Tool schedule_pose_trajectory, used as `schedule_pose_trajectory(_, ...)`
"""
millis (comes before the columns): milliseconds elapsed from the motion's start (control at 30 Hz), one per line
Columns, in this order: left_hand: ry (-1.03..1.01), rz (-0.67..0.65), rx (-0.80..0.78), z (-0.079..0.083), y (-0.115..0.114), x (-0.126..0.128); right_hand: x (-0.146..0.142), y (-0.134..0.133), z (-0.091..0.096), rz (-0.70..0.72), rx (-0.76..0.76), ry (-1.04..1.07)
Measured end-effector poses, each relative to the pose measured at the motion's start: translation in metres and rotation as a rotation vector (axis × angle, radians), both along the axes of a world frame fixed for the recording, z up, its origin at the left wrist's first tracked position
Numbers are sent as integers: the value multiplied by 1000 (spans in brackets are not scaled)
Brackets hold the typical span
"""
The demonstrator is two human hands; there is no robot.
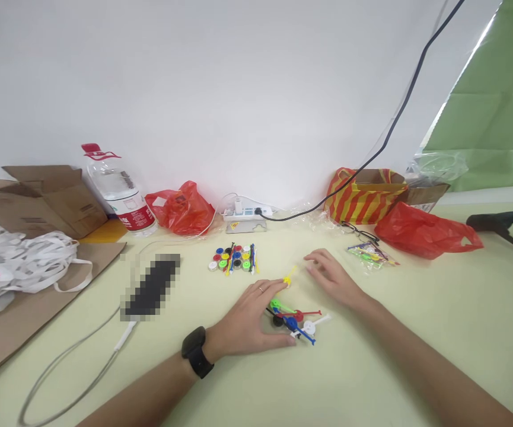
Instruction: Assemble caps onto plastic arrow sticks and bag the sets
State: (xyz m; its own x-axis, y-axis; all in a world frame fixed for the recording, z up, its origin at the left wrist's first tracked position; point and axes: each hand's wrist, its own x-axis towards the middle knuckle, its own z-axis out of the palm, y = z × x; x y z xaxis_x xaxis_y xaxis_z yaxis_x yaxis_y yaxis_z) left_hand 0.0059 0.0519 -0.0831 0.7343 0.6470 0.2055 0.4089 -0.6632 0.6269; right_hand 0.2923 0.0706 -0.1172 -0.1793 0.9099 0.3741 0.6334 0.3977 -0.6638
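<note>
My left hand (pixel 249 317) lies palm down on the pale yellow table (pixel 416 367), fingers stretched toward a small yellow plastic piece (pixel 287 280) at its fingertips. A heap of small coloured plastic wheels and sticks (pixel 298 320) sits just right of that hand, touching its thumb side. My right hand (pixel 333 277) rests flat on the table with fingers apart, a little right of the yellow piece and holding nothing. Farther back lies a neat group of coloured wheels and sticks (pixel 233 259).
A clear packet of coloured parts (pixel 370 255) and glasses (pixel 359 232) lie at the right, by red bags (pixel 425 236). A power strip (pixel 247 211), water bottle (pixel 120 196), cardboard boxes (pixel 38 198), white straps (pixel 20 261) and a phone on a cable (pixel 152 287) stand around.
</note>
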Motion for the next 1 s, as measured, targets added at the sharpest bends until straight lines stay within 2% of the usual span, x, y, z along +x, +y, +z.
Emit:
schedule_pose_trajectory(100,8,-22,38,1,-1,1,11,20,-23,-235,80,-168)
schedule_pose_trajectory(167,25,-22,70,0,-1,2,13,32,-30,-357,150,-292)
schedule_pose_trajectory(300,81,4,117,-1,-1,2,15,58,-29,-524,232,-471)
schedule_pose_trajectory(467,153,17,139,-3,-1,3,22,86,-32,-663,158,-469)
schedule_pose_trajectory(600,147,7,161,-3,-1,5,27,89,-35,-619,185,-461)
schedule_pose_trajectory(833,81,-34,133,3,-4,8,25,78,-23,-428,161,-371)
schedule_pose_trajectory(933,33,-87,116,7,-10,9,24,72,-15,-377,162,-298)
schedule_pose_trajectory(1000,-9,-100,114,10,-14,9,25,69,-1,-342,172,-248)
